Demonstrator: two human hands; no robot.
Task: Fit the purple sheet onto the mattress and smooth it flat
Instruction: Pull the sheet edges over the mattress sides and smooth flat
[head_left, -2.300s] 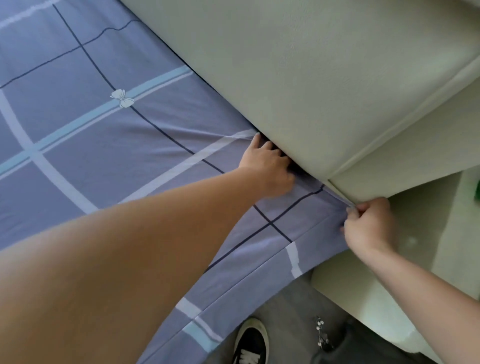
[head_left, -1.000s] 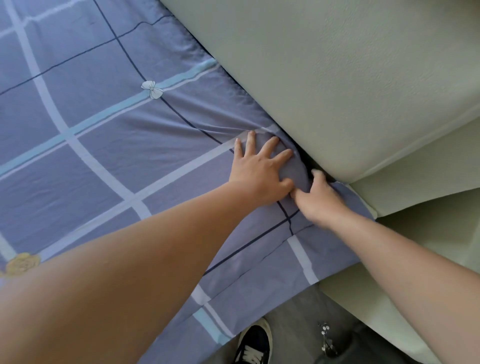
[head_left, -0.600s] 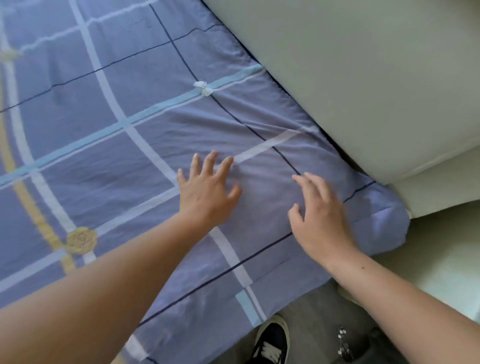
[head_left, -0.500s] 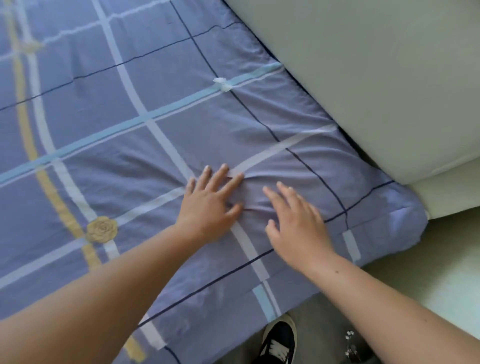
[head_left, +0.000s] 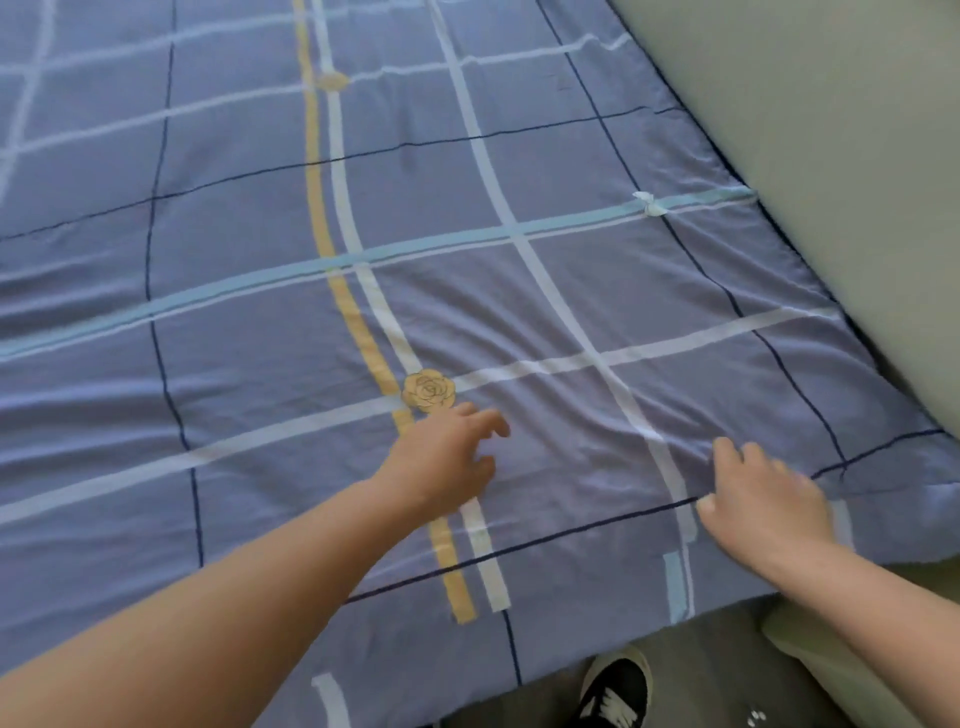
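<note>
- While the purple sheet is lying spread across the bed and hiding the mattress under it completely, you are, as I judge it, doing the smoothing along the edge nearest you.
- Your left hand is reaching over the cloth with its fingers loosely curved and parted, holding nothing. It is blurred, so I cannot tell whether the tips are touching.
- Your right hand is sitting low on the sheet, its fingers spread and fairly straight, gripping nothing.
- Soft creases are fanning out between the two sets of fingers and running beyond their tips toward the pale padded panel.
- A yellow rose print is lying just past your left fingertips.
- To do this well, you should be flattening both palms, pressing lightly and sweeping the hands apart, so the slack is travelling out to the edges and not bunching between your fingers.
- If you are dragging hard toward yourself, you are probably risking the fitted corner to the outside of your right fingers.
- Both forearms are stretching forward and down, the left coming in long from the lower left, the right shorter from the lower right, wrists roughly straight.
</note>
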